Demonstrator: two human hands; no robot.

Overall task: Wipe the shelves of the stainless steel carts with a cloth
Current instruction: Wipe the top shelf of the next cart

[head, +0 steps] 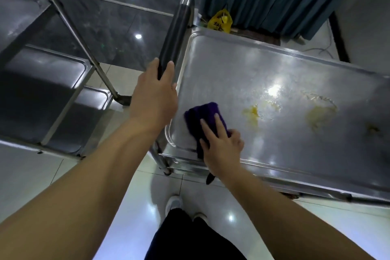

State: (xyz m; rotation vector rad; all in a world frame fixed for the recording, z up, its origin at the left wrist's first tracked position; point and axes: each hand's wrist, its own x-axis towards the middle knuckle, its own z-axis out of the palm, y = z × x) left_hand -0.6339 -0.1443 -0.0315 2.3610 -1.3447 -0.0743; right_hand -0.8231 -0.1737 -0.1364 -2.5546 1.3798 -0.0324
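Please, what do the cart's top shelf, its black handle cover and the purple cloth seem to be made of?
Top shelf: apparently stainless steel, smooth and glossy; bright reflections show on it. Black handle cover: likely plastic or rubber, dull sheen; which one is unclear. Purple cloth: soft matte textile, perhaps microfibre; it bends over the shelf edge under the right hand.

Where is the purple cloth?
Head view: the cloth lies on the near left corner of the shelf, pressed under the right hand, left of the yellow stains and right of the handle the left hand grips.
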